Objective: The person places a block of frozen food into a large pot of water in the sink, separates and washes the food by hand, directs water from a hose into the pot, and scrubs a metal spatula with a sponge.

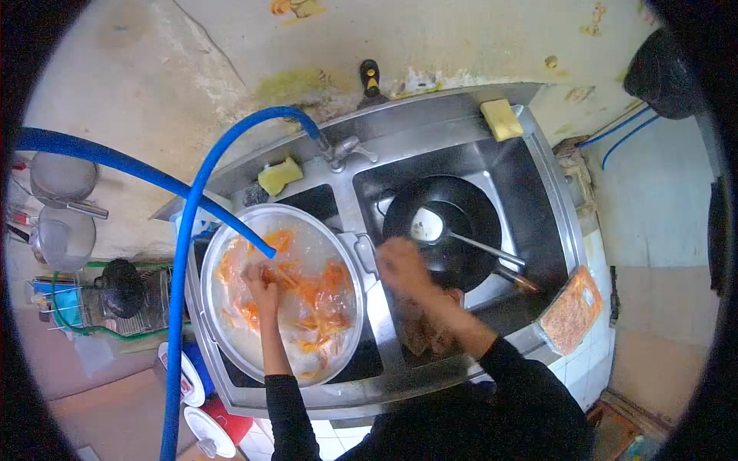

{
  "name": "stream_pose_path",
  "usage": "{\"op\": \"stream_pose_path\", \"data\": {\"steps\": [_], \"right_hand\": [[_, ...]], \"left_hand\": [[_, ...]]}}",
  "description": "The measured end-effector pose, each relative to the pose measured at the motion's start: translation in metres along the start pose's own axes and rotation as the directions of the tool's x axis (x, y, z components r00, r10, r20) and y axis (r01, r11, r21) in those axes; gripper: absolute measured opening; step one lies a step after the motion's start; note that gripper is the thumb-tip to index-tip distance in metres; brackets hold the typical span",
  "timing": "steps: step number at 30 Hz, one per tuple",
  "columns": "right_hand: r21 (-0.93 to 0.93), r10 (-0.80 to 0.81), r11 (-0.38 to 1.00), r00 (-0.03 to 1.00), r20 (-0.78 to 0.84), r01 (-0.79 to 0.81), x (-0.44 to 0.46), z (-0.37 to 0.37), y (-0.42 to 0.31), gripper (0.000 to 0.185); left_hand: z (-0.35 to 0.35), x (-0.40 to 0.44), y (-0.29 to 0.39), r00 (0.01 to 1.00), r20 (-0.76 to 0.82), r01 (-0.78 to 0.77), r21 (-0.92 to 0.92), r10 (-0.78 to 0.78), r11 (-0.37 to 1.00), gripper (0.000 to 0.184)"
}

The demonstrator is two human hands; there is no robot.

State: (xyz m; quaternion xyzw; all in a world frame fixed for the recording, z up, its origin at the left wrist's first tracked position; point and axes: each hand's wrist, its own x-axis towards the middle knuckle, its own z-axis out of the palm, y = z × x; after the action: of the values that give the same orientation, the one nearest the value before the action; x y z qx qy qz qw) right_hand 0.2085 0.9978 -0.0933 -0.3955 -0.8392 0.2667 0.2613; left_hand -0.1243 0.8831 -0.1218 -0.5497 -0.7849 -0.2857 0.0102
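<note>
A large metal pot (356, 307) of cloudy water with orange and whitish pieces stands over the left sink basin. My left hand (262, 286) is in the pot, its fingers bent among the orange pieces; whether it grips one is unclear. The end of a blue hose (265, 247) hangs just above that hand. My right hand (401, 265) is blurred, between the pot and a black wok (480, 223) in the right basin. A ladle (427, 225) with a metal handle lies in the wok. Below my right hand, a clear plastic bag (430, 330) rests in the basin.
The faucet (342, 151) stands behind the divider, with the blue hose attached. Yellow sponges (280, 177) lie on the back ledge. A packed orange-brown block (572, 309) is at the right edge. Strainers (65, 238) hang at left, near a dish rack (150, 300).
</note>
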Motion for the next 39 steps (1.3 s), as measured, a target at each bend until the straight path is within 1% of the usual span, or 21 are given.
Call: {"op": "stream_pose_path", "data": {"steps": [1, 3, 4, 7, 9, 10, 12, 16, 18, 19, 21, 23, 27, 28, 29, 31, 34, 35, 36, 37, 39], "right_hand": [[0.100, 0.052, 0.994, 0.986, -0.161, -0.036, -0.013, 0.002, 0.042, 0.012], [-0.241, 0.233, 0.942, 0.972, -0.036, -0.235, -0.045, -0.001, 0.134, 0.018], [-0.480, 0.488, 0.783, 0.869, 0.079, -0.397, -0.055, -0.008, 0.163, 0.030], [-0.647, 0.728, 0.568, 0.678, 0.106, -0.509, -0.106, 0.000, 0.244, 0.049], [-0.716, 0.728, 0.517, 0.681, 0.079, -0.469, -0.133, 0.015, 0.268, 0.043], [-0.716, 0.721, 0.524, 0.687, 0.085, -0.461, -0.125, 0.013, 0.264, 0.043], [-0.626, 0.834, 0.543, 0.448, 0.323, -0.560, -0.111, 0.009, 0.252, 0.046], [-0.460, 0.675, 0.705, 0.710, 0.203, -0.539, -0.112, -0.005, 0.214, 0.034], [-0.063, 0.705, 0.633, 0.541, 0.458, -0.772, -0.109, -0.022, 0.189, 0.028], [-0.065, 0.704, 0.637, 0.545, 0.455, -0.768, -0.114, -0.024, 0.177, 0.028], [0.513, 0.657, -0.111, 0.324, 0.681, -0.851, -0.120, -0.027, 0.152, 0.019], [0.600, 0.639, -0.177, 0.373, 0.673, -0.780, -0.113, -0.019, 0.122, 0.016], [0.776, 0.673, -0.307, 0.451, 0.586, -0.550, -0.070, -0.002, 0.045, 0.013], [0.775, 0.667, -0.298, 0.460, 0.587, -0.557, -0.058, -0.009, 0.022, 0.013], [0.748, 0.641, -0.293, 0.458, 0.616, -0.596, -0.043, -0.030, -0.011, 0.013], [0.715, 0.603, -0.276, 0.464, 0.649, -0.642, -0.031, -0.038, -0.034, 0.015], [0.714, 0.643, 0.149, 0.616, 0.455, -0.684, -0.029, -0.026, -0.042, 0.021], [0.713, 0.633, 0.155, 0.623, 0.460, -0.684, -0.026, -0.027, -0.039, 0.021], [0.424, 0.601, 0.719, 0.799, 0.018, -0.551, -0.022, -0.030, -0.036, 0.020], [-0.135, 0.264, 0.939, 0.914, -0.307, -0.316, -0.012, -0.036, -0.043, 0.019], [-0.138, 0.161, 0.970, 0.950, -0.267, -0.203, 0.029, -0.056, -0.063, 0.014]], "left_hand": [[-0.011, 0.010, 0.030, 1.000, 0.006, 0.003, -0.002, -0.003, 1.000, 0.034], [-0.020, 0.022, 0.074, 0.985, -0.165, -0.070, -0.065, 0.058, 0.995, 0.036], [-0.015, 0.024, 0.079, 0.985, -0.162, -0.067, -0.061, 0.056, 0.996, 0.036], [-0.001, 0.026, 0.095, 0.995, -0.069, -0.083, -0.075, 0.078, 0.994, 0.031], [0.010, 0.035, 0.114, 0.971, 0.129, 0.239, -0.587, -0.202, 0.773, 0.009], [0.025, 0.036, 0.110, 0.934, 0.137, 0.319, -0.736, -0.330, 0.598, 0.018], [0.027, 0.036, 0.095, 0.886, 0.243, 0.425, -0.767, -0.396, 0.481, 0.021], [0.042, 0.031, 0.110, 0.760, 0.343, 0.481, -0.868, -0.553, 0.124, 0.026], [0.048, 0.019, 0.120, 0.801, 0.296, 0.476, -0.843, -0.520, 0.253, 0.027], [0.047, 0.013, 0.131, 0.840, 0.264, 0.467, -0.797, -0.474, 0.384, 0.028], [0.041, -0.006, 0.170, 0.970, 0.087, 0.239, -0.476, -0.225, 0.846, 0.032], [0.036, -0.025, 0.206, 0.845, 0.438, 0.527, -0.584, -0.307, 0.618, 0.035], [0.062, -0.068, 0.225, 0.696, 0.718, 0.558, -0.562, 0.025, 0.611, 0.041], [0.040, -0.054, 0.242, 0.502, 0.864, 0.674, -0.412, 0.029, 0.613, 0.044], [0.054, -0.067, 0.235, 0.640, 0.765, 0.559, -0.531, 0.076, 0.637, 0.046], [-0.006, -0.041, 0.263, 0.169, 0.985, 0.980, -0.165, -0.029, 0.109, 0.041], [-0.008, -0.039, 0.233, 0.254, 0.966, 0.962, -0.257, 0.047, 0.088, 0.033], [-0.010, -0.040, 0.226, 0.265, 0.963, 0.960, -0.268, 0.038, 0.083, 0.033], [-0.013, -0.041, 0.220, 0.281, 0.958, 0.950, -0.287, 0.058, 0.126, 0.032], [-0.017, -0.043, 0.214, 0.296, 0.952, 0.937, -0.306, 0.080, 0.168, 0.030], [-0.013, -0.052, 0.209, 0.315, 0.949, 0.912, -0.307, 0.016, 0.271, 0.022]]}}
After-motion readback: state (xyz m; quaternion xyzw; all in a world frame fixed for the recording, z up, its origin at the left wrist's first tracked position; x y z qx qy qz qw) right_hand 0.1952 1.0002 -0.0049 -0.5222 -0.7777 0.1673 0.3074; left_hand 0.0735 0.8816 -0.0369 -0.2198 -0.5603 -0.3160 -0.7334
